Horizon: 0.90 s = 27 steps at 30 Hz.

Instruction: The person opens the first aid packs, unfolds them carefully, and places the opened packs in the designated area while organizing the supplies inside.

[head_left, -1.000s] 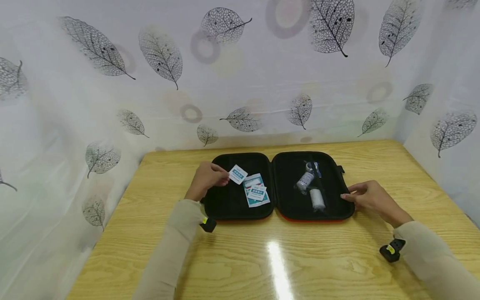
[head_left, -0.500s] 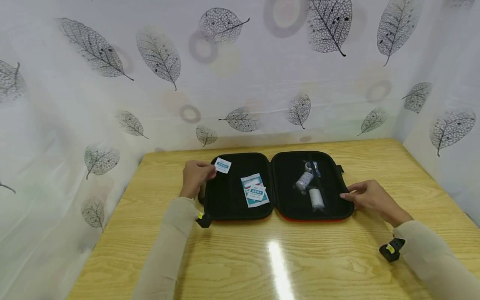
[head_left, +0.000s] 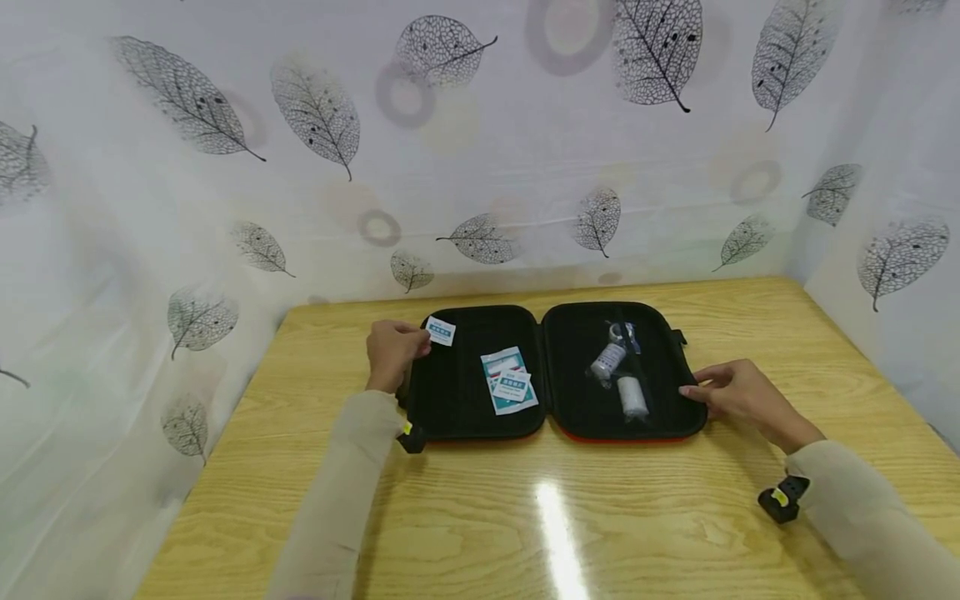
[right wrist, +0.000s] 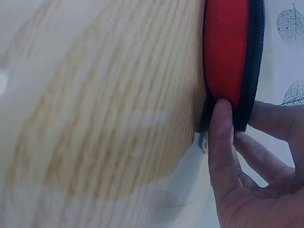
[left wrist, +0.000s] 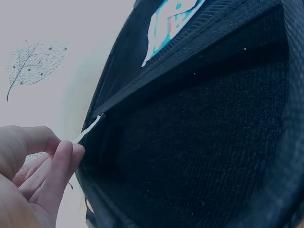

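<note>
My left hand [head_left: 395, 350] pinches a small white sachet with a blue label [head_left: 440, 331] by its edge. It is over the far left corner of an unfolded zip case [head_left: 446, 400]. In the left wrist view the sachet [left wrist: 90, 128] appears edge-on against the black lining. My right hand [head_left: 742, 400] grips the right rim of the case, thumb and fingers on either side of its red shell [right wrist: 227, 52]. On the left half lie a larger teal and white packet [head_left: 498, 362] and a second small sachet [head_left: 513, 385] on top of it.
The right half of the case holds a white roll in clear wrap [head_left: 633, 397], a small wrapped bottle-like item [head_left: 608, 362] and another bagged item [head_left: 626, 335], with a dark strap across them. A wooden table [head_left: 465, 517] bears the case. Leaf-print sheeting [head_left: 480, 167] stands behind.
My left hand has carried the small sachet leftward and away, from over the left half to its far left corner. My right hand stays on the rim.
</note>
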{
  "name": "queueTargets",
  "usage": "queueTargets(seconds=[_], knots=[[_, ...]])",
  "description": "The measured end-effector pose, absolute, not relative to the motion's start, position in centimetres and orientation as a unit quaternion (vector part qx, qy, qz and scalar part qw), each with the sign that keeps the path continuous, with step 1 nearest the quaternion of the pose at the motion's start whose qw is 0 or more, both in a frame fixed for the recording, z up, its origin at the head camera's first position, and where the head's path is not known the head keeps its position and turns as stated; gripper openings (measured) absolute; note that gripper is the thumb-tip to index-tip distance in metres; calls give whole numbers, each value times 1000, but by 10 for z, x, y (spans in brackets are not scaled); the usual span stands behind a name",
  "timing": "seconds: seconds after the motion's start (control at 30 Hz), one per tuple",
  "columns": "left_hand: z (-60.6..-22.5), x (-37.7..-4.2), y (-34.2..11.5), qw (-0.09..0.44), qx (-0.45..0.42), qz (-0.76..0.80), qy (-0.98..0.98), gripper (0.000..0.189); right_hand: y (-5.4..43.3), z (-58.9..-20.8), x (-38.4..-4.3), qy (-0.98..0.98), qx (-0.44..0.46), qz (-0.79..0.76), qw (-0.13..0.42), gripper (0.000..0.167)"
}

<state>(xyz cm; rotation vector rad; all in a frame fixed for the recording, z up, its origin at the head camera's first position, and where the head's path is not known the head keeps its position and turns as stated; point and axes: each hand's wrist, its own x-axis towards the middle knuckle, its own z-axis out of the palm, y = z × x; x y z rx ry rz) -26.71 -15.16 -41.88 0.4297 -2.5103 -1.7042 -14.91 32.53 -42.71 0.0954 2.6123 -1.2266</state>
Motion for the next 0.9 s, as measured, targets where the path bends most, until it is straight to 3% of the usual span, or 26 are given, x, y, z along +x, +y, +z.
queueTargets(seconds=[0.47, 0.9], knots=[[-429, -271, -136, 48, 111, -454, -883, 12, 326, -429, -150, 901, 31, -414, 123, 71], [-433, -275, -126, -11, 82, -503, -860, 12, 327, -430, -150, 898, 38, -419, 126, 70]])
